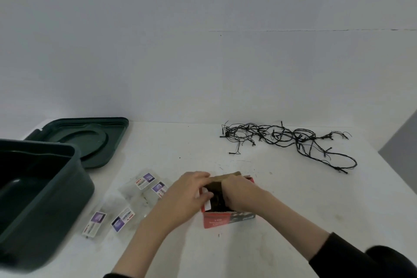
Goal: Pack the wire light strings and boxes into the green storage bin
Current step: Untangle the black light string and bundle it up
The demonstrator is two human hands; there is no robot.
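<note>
Box: a red box (228,219) is stood open-topped at the lower centre of the surface (293,210), within reach of both hands; dark wire is seen inside it.
Left hand: the left hand (189,196) is curled round the box's left edge, with a white flap pinched there. The box is judged to be steadied this way and the flap held clear of the opening.
Right hand: the right hand (239,192) is laid over the open top from the right. Its fingers are sunk into the box and hidden, so it cannot be told whether they are spread or closed on wire. Wire is probably being pressed down so that the flaps can be shut.
String: a loose black string (288,140) is spread in a tangle at the upper right of the surface, well apart from the box and not yet gathered.
Packets: four clear labelled packets (126,205) are laid between box and bin, presumably waiting to be packed.
Bin: the green bin (67,198) is set open at the left edge; nothing can be made out inside it.
Lid: the lid (90,140) is laid flat behind the bin, so the opening is unobstructed.
</note>
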